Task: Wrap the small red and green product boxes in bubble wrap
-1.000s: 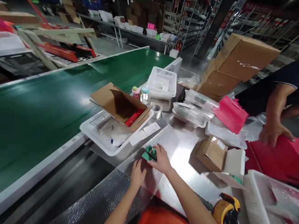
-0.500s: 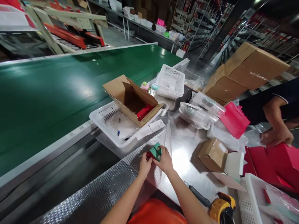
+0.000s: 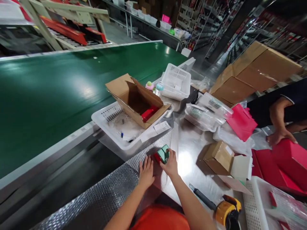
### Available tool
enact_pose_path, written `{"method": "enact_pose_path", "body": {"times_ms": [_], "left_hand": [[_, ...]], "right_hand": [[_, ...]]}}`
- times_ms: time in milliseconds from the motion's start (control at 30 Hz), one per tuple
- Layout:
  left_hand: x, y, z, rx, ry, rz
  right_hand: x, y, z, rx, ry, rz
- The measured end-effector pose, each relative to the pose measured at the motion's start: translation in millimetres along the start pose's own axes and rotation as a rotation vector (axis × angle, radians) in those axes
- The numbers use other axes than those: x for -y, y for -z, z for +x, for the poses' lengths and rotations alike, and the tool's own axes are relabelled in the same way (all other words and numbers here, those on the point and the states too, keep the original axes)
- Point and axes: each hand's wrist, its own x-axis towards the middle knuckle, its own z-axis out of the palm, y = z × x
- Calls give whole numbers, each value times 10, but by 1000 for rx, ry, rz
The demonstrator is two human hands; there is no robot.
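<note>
Fingers (image 3: 144, 163) of my left hand (image 3: 146, 173) lie spread and flat on the bubble wrap (image 3: 107, 198), just beside the small green box (image 3: 164, 154). My right hand (image 3: 172, 165) pinches that box, tilted, between thumb and fingertips, with a red piece (image 3: 157, 157) touching it on the side toward my left fingers. I read a tape dispenser (image 3: 227, 210) well apart from my right fingers, back along the forearm.

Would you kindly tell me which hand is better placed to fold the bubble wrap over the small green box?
Probably the left. The left hand lies flat and empty on the bubble wrap, beside the green box, while the right hand is busy gripping that box.
</note>
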Motion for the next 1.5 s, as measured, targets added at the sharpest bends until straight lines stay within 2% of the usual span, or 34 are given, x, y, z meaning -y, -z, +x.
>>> {"method": "enact_pose_path", "body": {"times_ms": [100,267,533,767,900,1033,1133,1267,1400,1500], "left_hand": [[36,-93,22,-24,-11,39],[74,-175,34,-67,-22,71],[65,-158,17,-89,-31,40],[29,-96,0,-78,-18,25],[-31,5,36,-76,27,-64],[-131,95,189,-207,118,-292],[-190,125,300,-223,134,-404],[-185,120,264,-173,165,-327],[-146,104,71,-72,70,-33],[-152,111,-15,-49,18,111]], "right_hand": [[-11,-20,16,-31,15,8],[16,-14,35,-8,25,-12],[-7,72,-16,95,11,-70],[26,72,-49,152,-24,-210],[43,137,-37,144,-4,-285],[46,177,-40,120,50,-266],[33,141,-68,102,36,-267],[-12,65,-119,56,17,-199],[-49,10,-146,36,8,-159],[-47,-11,-146,5,-10,-168]]}}
